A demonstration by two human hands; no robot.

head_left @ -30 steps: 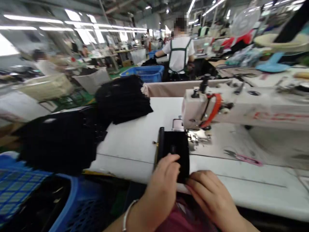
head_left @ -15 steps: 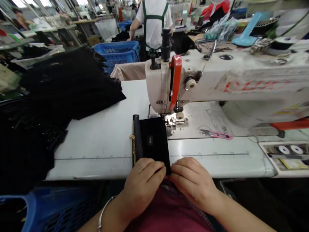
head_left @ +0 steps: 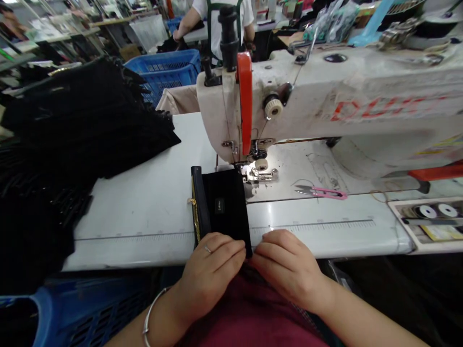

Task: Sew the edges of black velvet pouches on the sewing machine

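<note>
A black fabric pouch [head_left: 231, 212] with a small label and a gold zipper along its left side lies on the white sewing table. Its far right corner is at the presser foot [head_left: 258, 174] of the sewing machine [head_left: 325, 106]. My left hand [head_left: 213, 270] is closed over the pouch's near edge, fingers on top and thumb hidden. At the near right corner, my right hand [head_left: 289, 270] pinches with fingers together; the fingertips meet the pouch's edge, and the part between them is hidden.
Pink-handled thread snips [head_left: 321, 192] lie right of the needle area. A tall pile of black pieces [head_left: 83, 120] covers the table's left side. Blue baskets stand behind the table [head_left: 166, 72] and below left [head_left: 83, 313]. A tray with bobbins [head_left: 427, 221] is at right. Another person [head_left: 217, 29] works beyond.
The view has shifted a little, tilting down and nearer the machine. Both hands keep their places on the pouch, which still lies by the presser foot.
</note>
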